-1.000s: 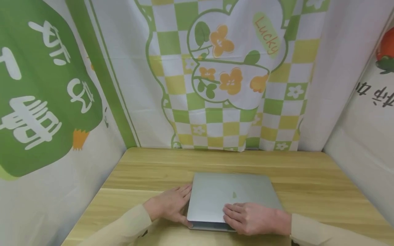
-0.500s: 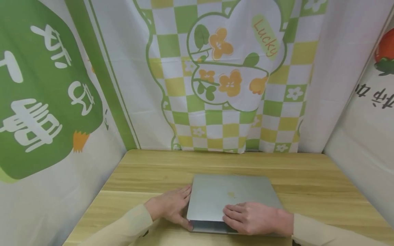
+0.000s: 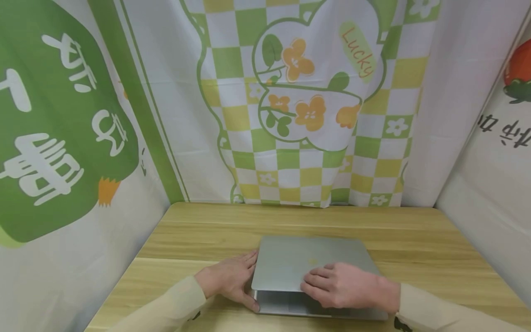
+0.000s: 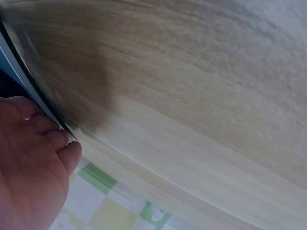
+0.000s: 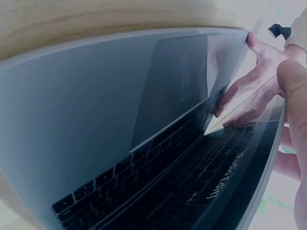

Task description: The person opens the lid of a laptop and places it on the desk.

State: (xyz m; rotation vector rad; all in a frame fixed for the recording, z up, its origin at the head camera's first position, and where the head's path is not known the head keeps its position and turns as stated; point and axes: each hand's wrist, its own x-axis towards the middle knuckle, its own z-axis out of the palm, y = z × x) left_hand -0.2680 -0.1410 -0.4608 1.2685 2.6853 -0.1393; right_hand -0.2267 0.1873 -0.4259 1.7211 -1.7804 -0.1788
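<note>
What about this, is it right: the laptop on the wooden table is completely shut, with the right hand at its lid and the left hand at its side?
Not quite: the laptop isn't completely shut. Its lid stands partly open; the right wrist view shows the keyboard inside. The rest stands.

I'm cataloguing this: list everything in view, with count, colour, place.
Laptop: one, silver, on table, lid partly raised.
Keyboard: one, black, inside the laptop.
Touchpad: one, grey, beside the keyboard.
Table: one, light wood, under the laptop.
Cloth: count unclear, mostly white, green, yellow, behind and beside table.
Dark bits: two, black, at the sleeves.
Sleeves: two, cream, lower left and right.
Left grip: one, bare, laptop's left edge.
Right grip: one, bare, lid's front edge.
</note>
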